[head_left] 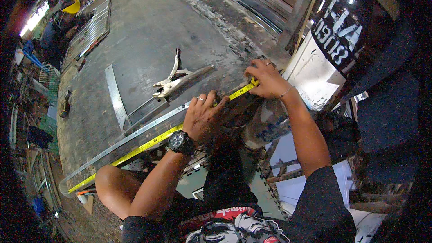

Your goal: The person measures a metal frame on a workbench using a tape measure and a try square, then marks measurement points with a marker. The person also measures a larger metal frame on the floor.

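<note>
Right hand (267,81) gripping yellow tape (153,143), already extending left of grip; left hand (202,118) touching metal strip (140,130), hold unclear; measuring seemingly unfinished.

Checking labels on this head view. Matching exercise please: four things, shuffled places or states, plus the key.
Things
1. Tape measure
2. Pliers
3. Wristwatch
4. Yellow headgear

Places and states
A. Strapped on just behind the left hand
B. Worn by a co-worker at the far left of the picture
C. Lying on the dark table top, touched by neither hand
D. Drawn out, running under the left hand to the right hand

Pairs: 1-D, 2-C, 3-A, 4-B
</note>
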Available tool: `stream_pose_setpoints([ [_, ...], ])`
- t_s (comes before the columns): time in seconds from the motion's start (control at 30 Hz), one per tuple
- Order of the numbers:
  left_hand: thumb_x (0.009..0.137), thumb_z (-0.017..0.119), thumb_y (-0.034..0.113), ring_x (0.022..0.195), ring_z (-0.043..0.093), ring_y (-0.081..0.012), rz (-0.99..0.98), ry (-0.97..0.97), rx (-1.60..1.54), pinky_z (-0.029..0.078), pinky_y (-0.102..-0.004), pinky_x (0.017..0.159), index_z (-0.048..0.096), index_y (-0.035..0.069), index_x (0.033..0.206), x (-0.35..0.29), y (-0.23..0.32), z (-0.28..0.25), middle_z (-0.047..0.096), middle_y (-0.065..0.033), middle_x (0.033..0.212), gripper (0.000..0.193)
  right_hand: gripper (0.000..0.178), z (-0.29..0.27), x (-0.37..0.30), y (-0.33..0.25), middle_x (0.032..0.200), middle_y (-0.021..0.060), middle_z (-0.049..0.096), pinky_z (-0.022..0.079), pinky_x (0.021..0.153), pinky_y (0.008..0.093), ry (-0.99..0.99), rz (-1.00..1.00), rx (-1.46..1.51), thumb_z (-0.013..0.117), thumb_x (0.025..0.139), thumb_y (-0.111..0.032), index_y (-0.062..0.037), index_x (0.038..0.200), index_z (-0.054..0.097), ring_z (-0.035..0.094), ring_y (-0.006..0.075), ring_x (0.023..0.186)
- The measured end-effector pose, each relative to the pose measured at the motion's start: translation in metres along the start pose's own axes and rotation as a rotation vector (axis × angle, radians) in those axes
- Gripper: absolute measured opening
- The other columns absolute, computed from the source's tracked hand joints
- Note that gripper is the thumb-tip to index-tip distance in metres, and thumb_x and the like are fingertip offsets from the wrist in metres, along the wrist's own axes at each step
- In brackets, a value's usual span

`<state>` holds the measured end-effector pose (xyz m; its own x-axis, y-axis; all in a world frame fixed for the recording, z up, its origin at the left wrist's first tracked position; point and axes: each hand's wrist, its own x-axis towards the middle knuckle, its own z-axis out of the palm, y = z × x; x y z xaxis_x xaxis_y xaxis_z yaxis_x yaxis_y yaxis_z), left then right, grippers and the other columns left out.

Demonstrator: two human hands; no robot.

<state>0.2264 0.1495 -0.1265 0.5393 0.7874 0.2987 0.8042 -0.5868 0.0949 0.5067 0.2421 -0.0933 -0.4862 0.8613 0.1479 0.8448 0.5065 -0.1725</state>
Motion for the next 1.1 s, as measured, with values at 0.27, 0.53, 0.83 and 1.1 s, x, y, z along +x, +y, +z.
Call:
stream_pose_setpoints([
  [0.27,0.084,0.075,0.026,0.118,0.056,-0.0353,-0.022,-0.070,-0.031,0.046,-0.0473,0.101,0.053,0.032,0.150,0.003,-0.004,0.001,0.055,-0.0158,0.137,0.070,0.053,0.013,0.001,0.016,0.138,0.0231,0.055,0.047,0.107,0.0464,0.191,0.094,0.217,0.082,0.077,-0.025,-0.0127,0.126,0.065,0.056,0.0420,0.127],
  [0.53,0.085,0.068,0.017,0.112,0.058,-0.0318,0.010,-0.030,-0.067,0.046,-0.0434,0.093,0.056,0.024,0.147,0.007,-0.005,-0.006,0.057,-0.0143,0.133,0.064,0.051,0.008,0.002,-0.001,0.136,0.0172,0.057,0.048,0.104,0.0490,0.128,0.166,0.051,0.082,0.078,-0.026,-0.0130,0.125,0.065,0.058,0.0422,0.122],
  [0.83,0.085,0.067,0.019,0.112,0.059,-0.0356,-0.029,-0.032,-0.253,0.049,-0.0471,0.092,0.059,0.021,0.141,0.003,-0.011,0.012,0.057,-0.0167,0.132,0.056,0.049,0.001,0.007,0.010,0.132,0.0189,0.057,0.049,0.103,0.0483,0.011,0.178,0.196,0.082,0.079,-0.031,-0.0102,0.121,0.067,0.058,0.0411,0.123],
  [1.1,0.091,0.056,0.015,0.117,0.058,-0.0360,0.043,-0.011,-0.079,0.048,-0.0478,0.100,0.042,0.019,0.156,-0.003,-0.014,0.021,0.053,-0.0177,0.135,0.066,0.055,0.012,0.002,0.019,0.137,0.0230,0.053,0.043,0.111,0.0497,0.120,0.134,0.186,0.085,0.075,-0.028,-0.0100,0.123,0.066,0.051,0.0436,0.130],
])
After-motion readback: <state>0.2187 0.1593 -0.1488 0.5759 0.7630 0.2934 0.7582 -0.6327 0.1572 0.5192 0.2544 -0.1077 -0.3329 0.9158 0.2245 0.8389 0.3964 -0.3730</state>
